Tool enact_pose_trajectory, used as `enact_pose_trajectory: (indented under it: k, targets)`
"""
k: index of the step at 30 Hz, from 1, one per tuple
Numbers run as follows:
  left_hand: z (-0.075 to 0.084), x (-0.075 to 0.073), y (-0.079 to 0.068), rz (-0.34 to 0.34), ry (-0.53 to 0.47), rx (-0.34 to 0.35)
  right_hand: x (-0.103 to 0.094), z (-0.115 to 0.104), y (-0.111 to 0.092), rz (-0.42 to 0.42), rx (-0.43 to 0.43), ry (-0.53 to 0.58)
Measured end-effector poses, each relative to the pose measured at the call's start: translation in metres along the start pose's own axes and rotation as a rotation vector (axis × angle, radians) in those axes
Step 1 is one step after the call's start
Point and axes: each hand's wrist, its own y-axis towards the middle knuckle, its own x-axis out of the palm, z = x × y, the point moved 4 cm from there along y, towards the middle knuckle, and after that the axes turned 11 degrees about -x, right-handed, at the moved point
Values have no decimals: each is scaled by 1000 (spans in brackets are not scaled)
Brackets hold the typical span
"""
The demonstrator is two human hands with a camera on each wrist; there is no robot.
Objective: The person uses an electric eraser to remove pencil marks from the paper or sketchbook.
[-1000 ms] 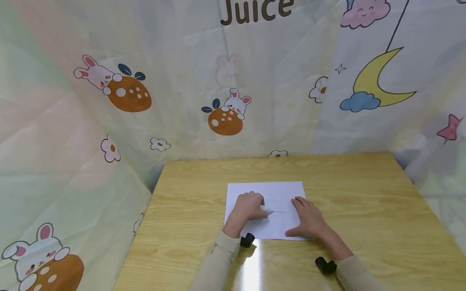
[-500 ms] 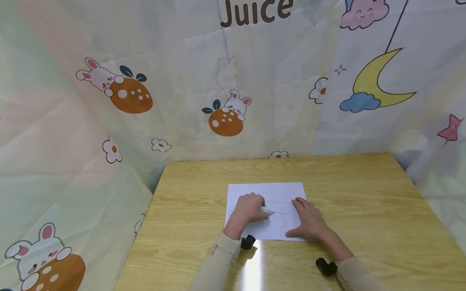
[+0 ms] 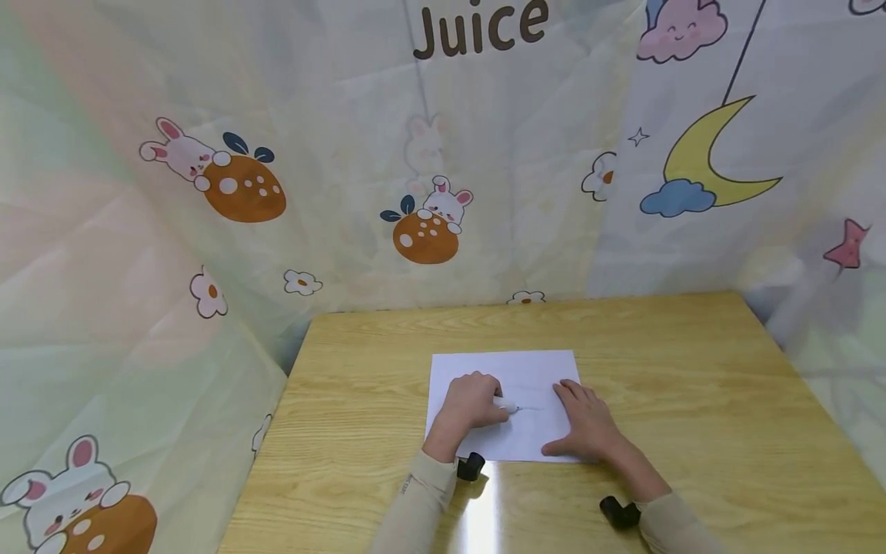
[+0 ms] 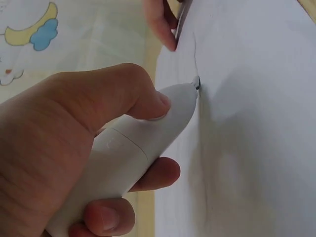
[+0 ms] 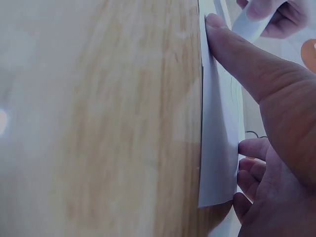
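Note:
A white sheet of paper (image 3: 526, 369) lies on the wooden table. My left hand (image 3: 471, 400) grips a white, smooth, rounded hand tool (image 4: 143, 133) with a small dark tip; its exact kind is unclear. In the left wrist view, the thumb lies along the top and the fingers curl beneath. The tip touches the paper, where a thin line (image 3: 531, 408) runs rightward from it; I cannot tell whether it is drawn or cut. With thumb and fingers spread, my right hand (image 3: 588, 423) rests on the sheet's right side. The thumb (image 5: 261, 64) touches the near edge.
Wooden tabletop (image 3: 678, 385) surrounds the sheet. Black wrist-worn devices (image 3: 471, 466) show beside both cuffs. A patterned fabric backdrop (image 3: 332, 154) hangs behind the table and along its sides.
The head view has shifted slightly. Both hands keep nearly the same places on the paper, and the tool tip shows little movement. The right hand stays spread on the sheet.

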Motion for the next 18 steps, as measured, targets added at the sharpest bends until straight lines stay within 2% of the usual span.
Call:
enact_pose_trajectory:
  k: [4,9,15,18]
  targets:
    - [0,3,1,-11,25,-28,-1,1,-1,-7,6,-2]
    - [7,4,5,-25,13,8,-2,1,-3,5,10,1]
    - [7,5,5,-52,31,-33,1,3,-4,-11,16,-4]
    - [11,5,7,-50,30,-9,0,2,-3,-1,3,3]
